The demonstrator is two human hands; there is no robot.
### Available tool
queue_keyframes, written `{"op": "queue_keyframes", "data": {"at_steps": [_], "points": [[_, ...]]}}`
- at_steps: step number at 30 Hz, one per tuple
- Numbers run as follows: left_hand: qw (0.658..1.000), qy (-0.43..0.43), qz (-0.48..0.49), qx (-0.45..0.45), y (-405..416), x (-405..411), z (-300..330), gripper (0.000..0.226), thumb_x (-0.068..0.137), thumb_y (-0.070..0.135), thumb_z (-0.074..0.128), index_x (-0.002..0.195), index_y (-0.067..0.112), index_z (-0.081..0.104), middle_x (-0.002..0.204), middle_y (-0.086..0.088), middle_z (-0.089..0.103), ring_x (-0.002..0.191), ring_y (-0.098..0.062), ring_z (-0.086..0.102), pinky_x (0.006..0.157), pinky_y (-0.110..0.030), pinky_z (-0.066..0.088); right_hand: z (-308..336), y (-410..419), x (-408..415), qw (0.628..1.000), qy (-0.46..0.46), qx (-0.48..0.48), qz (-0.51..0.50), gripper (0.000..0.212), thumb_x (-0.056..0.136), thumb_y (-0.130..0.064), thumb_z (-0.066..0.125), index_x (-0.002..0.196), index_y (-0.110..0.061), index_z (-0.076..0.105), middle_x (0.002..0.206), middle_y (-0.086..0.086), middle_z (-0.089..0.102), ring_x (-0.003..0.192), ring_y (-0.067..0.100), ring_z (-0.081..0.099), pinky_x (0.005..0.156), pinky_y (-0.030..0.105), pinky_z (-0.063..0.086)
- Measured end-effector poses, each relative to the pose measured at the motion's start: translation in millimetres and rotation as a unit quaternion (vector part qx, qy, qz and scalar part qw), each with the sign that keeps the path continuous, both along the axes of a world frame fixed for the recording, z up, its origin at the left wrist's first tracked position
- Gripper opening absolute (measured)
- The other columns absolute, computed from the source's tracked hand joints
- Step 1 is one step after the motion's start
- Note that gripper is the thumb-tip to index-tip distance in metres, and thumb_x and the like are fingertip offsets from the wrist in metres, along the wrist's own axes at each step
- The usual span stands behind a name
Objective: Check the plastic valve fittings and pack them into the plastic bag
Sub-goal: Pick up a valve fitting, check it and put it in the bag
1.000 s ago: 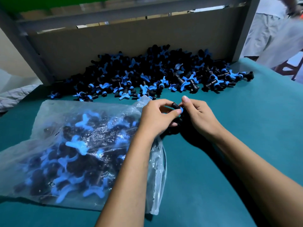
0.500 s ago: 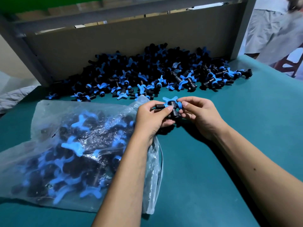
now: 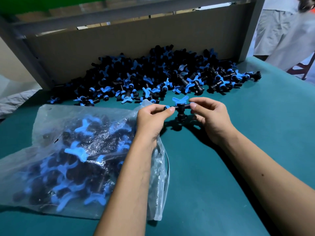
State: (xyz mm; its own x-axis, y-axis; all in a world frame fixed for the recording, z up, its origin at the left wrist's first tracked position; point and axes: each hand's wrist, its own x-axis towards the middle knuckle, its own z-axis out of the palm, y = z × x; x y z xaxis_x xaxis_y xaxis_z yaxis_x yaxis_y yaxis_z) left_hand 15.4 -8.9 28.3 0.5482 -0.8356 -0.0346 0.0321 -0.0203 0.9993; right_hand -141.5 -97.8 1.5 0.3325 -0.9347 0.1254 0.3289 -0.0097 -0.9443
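A black valve fitting [image 3: 181,108] with a blue butterfly handle on top is held level above the green table, between my two hands. My left hand [image 3: 153,119] pinches its left end at the blue ring. The right end is pinched by my right hand [image 3: 210,117]. A clear plastic bag [image 3: 71,159] lies at the left under my left forearm and holds several black and blue fittings. A big loose pile of fittings [image 3: 162,77] lies beyond my hands against a cardboard wall.
The green table [image 3: 255,133] stretches to the right and front. A cardboard back wall [image 3: 136,43] with grey frame posts closes the far side. A person in light clothes [image 3: 283,31] stands at the far right beside a dark red chair [image 3: 301,68].
My hands have drawn apart and lifted the fitting. It was hidden between my fingers, then turned, and now lies level with its blue handle up.
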Motion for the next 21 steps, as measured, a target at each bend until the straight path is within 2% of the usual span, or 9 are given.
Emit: {"op": "queue_keyframes", "data": {"at_steps": [2, 4, 6, 8, 12, 16, 18, 19, 21], "points": [[1.000, 0.003, 0.014, 0.001, 0, 6, 2, 0.011, 0.080, 0.015, 0.086, 0.085, 0.014, 0.077, 0.055, 0.016, 0.060, 0.047, 0.000, 0.049, 0.052, -0.016, 0.038, 0, -3, -2, 0.999, -0.036, 0.026, -0.016, 0.009, 0.089, -0.003, 0.073, 0.093, -0.011, 0.077, 0.079, 0.003, 0.069, 0.071, 0.014, 0.061, 0.064, 0.023, 0.052], [1.000, 0.009, 0.028, -0.007, 0, 6, 4, 0.012, 0.080, 0.017, 0.087, 0.087, 0.014, 0.077, 0.057, 0.014, 0.061, 0.049, -0.002, 0.049, 0.056, -0.019, 0.040, -2, -3, 0, 0.999, -0.023, 0.009, -0.020, 0.010, 0.090, -0.006, 0.073, 0.100, -0.008, 0.073, 0.081, 0.004, 0.068, 0.070, 0.015, 0.063, 0.064, 0.025, 0.055], [0.997, 0.013, 0.068, -0.017, -1, 2, 4, 0.016, 0.079, 0.022, 0.088, 0.087, 0.014, 0.077, 0.062, 0.011, 0.062, 0.053, -0.005, 0.052, 0.061, -0.023, 0.044, -5, -1, 4, 0.999, 0.023, -0.034, -0.033, 0.022, 0.091, -0.014, 0.075, 0.109, -0.008, 0.065, 0.088, 0.006, 0.065, 0.070, 0.018, 0.067, 0.064, 0.028, 0.056], [0.993, -0.001, 0.113, -0.031, -3, 0, 4, 0.020, 0.077, 0.026, 0.089, 0.086, 0.013, 0.076, 0.069, 0.009, 0.065, 0.060, -0.006, 0.058, 0.065, -0.024, 0.051, -7, 2, 7, 0.993, 0.080, -0.085, -0.028, 0.031, 0.089, -0.025, 0.078, 0.110, -0.011, 0.060, 0.092, 0.006, 0.065, 0.072, 0.023, 0.070, 0.063, 0.034, 0.058], [0.992, -0.036, 0.113, -0.031, -6, -2, 1, 0.022, 0.077, 0.031, 0.089, 0.083, 0.014, 0.075, 0.074, 0.007, 0.068, 0.065, -0.007, 0.060, 0.070, -0.026, 0.055, -7, 11, 10, 0.971, 0.162, -0.177, 0.012, 0.039, 0.078, -0.037, 0.085, 0.103, -0.020, 0.062, 0.093, 0.008, 0.069, 0.074, 0.039, 0.068, 0.061, 0.046, 0.062], [0.995, -0.046, 0.087, -0.030, -7, -9, -1, 0.020, 0.077, 0.030, 0.089, 0.077, 0.016, 0.075, 0.062, 0.015, 0.066, 0.058, 0.000, 0.059, 0.062, -0.018, 0.050, -6, 14, 10, 0.948, 0.212, -0.236, -0.012, 0.040, 0.074, -0.031, 0.090, 0.101, -0.022, 0.062, 0.089, -0.003, 0.069, 0.072, 0.025, 0.068, 0.060, 0.044, 0.062], [0.994, -0.066, 0.077, -0.034, -8, -10, -2, 0.021, 0.075, 0.031, 0.089, 0.077, 0.017, 0.075, 0.065, 0.013, 0.067, 0.062, -0.004, 0.060, 0.066, -0.023, 0.052, -5, 13, 9, 0.936, 0.242, -0.252, -0.040, 0.037, 0.075, -0.026, 0.090, 0.100, -0.020, 0.063, 0.087, -0.003, 0.070, 0.071, 0.021, 0.069, 0.063, 0.041, 0.061], [0.994, -0.079, 0.070, -0.037, -8, -9, -2, 0.021, 0.074, 0.032, 0.090, 0.077, 0.018, 0.074, 0.068, 0.010, 0.069, 0.064, -0.006, 0.061, 0.068, -0.026, 0.052, -5, 13, 10, 0.937, 0.243, -0.248, -0.046, 0.034, 0.077, -0.024, 0.088, 0.100, -0.019, 0.064, 0.087, -0.001, 0.071, 0.070, 0.020, 0.069, 0.063, 0.040, 0.061], [0.992, -0.111, 0.052, -0.039, -7, -9, 0, 0.020, 0.074, 0.031, 0.090, 0.078, 0.019, 0.074, 0.070, 0.008, 0.071, 0.064, -0.005, 0.062, 0.069, -0.026, 0.052, -3, 14, 12, 0.960, 0.196, -0.197, -0.035, 0.022, 0.086, -0.017, 0.080, 0.102, -0.012, 0.064, 0.084, 0.009, 0.072, 0.064, 0.021, 0.068, 0.060, 0.037, 0.059]]}}
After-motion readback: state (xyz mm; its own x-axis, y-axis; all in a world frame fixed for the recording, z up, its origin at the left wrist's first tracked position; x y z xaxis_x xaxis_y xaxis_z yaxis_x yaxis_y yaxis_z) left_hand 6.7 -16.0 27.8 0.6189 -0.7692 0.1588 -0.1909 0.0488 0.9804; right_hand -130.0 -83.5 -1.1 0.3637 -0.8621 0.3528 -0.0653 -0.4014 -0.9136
